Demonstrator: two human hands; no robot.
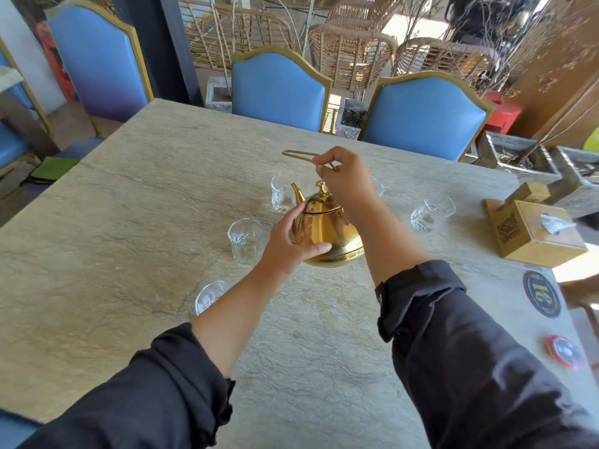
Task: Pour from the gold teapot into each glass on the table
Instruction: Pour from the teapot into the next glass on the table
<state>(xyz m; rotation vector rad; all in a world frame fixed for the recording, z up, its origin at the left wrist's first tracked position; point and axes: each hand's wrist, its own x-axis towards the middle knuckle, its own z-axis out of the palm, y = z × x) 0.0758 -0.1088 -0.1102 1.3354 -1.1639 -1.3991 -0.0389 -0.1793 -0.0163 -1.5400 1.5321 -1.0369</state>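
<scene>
The gold teapot stands upright on the stone table, spout pointing away to the left. My left hand is wrapped around its left side. My right hand pinches the thin wire handle, raised above the lid. Clear glasses ring the pot: one behind the spout, one left of it, one near my left forearm, one at the right. Another glass is mostly hidden behind my right wrist.
A wooden tissue box sits at the right edge, with a round dark coaster and a red-rimmed one nearer me. Blue chairs line the far side and left side of the table.
</scene>
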